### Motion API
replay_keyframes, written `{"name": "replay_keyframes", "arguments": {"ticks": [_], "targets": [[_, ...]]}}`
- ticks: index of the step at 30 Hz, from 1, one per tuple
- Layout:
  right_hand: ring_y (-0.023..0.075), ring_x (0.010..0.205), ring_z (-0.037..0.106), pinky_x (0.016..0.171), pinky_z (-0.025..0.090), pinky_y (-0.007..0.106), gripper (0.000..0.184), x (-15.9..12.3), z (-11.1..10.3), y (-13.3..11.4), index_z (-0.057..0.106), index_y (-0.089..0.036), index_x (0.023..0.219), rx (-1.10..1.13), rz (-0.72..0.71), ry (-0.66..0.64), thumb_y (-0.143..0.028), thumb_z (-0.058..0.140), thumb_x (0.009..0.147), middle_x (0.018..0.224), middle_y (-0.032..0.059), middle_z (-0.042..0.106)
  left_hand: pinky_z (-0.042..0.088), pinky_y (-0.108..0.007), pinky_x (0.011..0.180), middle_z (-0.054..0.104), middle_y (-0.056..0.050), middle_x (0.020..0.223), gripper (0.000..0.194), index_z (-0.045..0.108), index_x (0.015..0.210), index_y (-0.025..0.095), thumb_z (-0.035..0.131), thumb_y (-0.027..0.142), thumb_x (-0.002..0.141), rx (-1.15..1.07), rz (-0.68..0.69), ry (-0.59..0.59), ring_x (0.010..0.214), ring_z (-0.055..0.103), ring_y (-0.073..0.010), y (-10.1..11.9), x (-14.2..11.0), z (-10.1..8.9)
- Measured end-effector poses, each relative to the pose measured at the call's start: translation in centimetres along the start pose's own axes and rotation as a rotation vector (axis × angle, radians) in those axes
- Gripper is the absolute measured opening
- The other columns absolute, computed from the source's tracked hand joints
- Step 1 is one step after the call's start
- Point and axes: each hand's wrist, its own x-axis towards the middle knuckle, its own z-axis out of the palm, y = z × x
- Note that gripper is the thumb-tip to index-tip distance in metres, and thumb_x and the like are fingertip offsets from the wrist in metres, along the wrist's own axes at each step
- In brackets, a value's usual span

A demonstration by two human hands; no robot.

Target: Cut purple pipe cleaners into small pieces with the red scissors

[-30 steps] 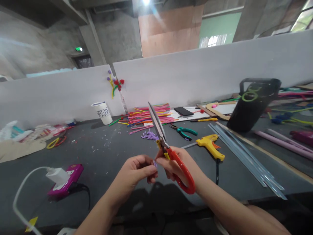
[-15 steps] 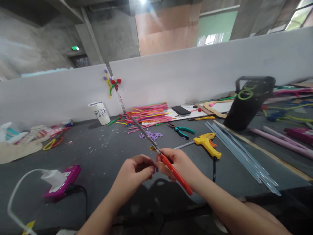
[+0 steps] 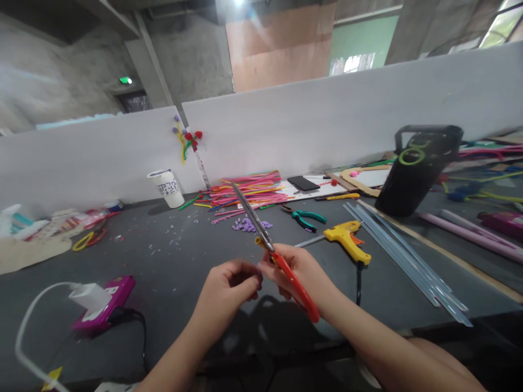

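My right hand (image 3: 304, 275) is closed round a pair of scissors (image 3: 292, 280) with red handles, its blades pointing up and away to the left. A small yellow rolled piece (image 3: 259, 240) shows beside the blades, just above my right fingers. My left hand (image 3: 229, 286) is pinched shut, its fingertips close to those of my right hand; what lies between them is too small to make out. Beyond the blades lies a small heap of purple cut pieces (image 3: 249, 224) on the dark table (image 3: 175, 294).
Behind the heap lie many pipe cleaners (image 3: 245, 190). Pliers (image 3: 304, 218), a yellow glue gun (image 3: 347, 239), clear glue sticks (image 3: 404, 256) and a black bottle (image 3: 417, 169) are on the right. A paper cup (image 3: 166, 188) and a purple power strip (image 3: 110, 305) stand left.
The scissors have turned slightly more upright in my right hand, and the yellow piece has risen a little with them. My left hand has hardly moved.
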Motion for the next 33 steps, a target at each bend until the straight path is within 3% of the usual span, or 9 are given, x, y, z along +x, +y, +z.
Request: {"name": "replay_keyframes", "arguments": {"ticks": [7,14,23,33], "targets": [[0.0108,0.051,0.042,0.047,0.027,0.020,0.032,-1.2,-0.3,0.6,0.045,-0.021,0.073,-0.517,-0.128,0.047,-0.050,0.055,0.068,0.058,-0.0046,0.049,0.039,-0.019,0.052,0.057,0.003,0.056,0.005,0.059,0.069,0.015,0.061,0.020,0.068,-0.194,0.113,0.232,0.052,0.050,-0.0083,0.3,0.0,-1.6],[0.0187,0.058,0.055,0.049,0.028,0.024,0.040,-1.9,0.6,1.7,0.047,-0.019,0.078,-0.854,-0.151,0.089,-0.059,0.042,0.074,0.066,0.0023,0.058,0.039,-0.019,0.054,0.055,0.003,0.059,0.004,0.060,0.066,0.015,0.060,0.018,0.069,-0.296,0.216,0.287,0.054,0.047,-0.0074,0.4,-0.3,-2.0],[0.0210,0.061,0.058,0.051,0.030,0.026,0.032,-1.8,0.6,1.9,0.050,-0.018,0.083,-0.928,-0.189,0.086,-0.048,0.042,0.077,0.068,0.0050,0.062,0.038,-0.020,0.055,0.056,0.002,0.061,0.004,0.061,0.066,0.015,0.059,0.017,0.069,-0.337,0.236,0.299,0.056,0.047,-0.0088,0.6,-0.6,-1.8],[0.0212,0.060,0.058,0.050,0.029,0.026,0.033,-2.0,0.4,1.4,0.050,-0.017,0.082,-0.940,-0.177,0.049,-0.048,0.040,0.078,0.068,0.0061,0.063,0.038,-0.021,0.056,0.056,0.002,0.061,0.003,0.062,0.069,0.017,0.060,0.019,0.070,-0.340,0.221,0.268,0.057,0.048,-0.0091,0.7,-0.6,-1.9]]}}
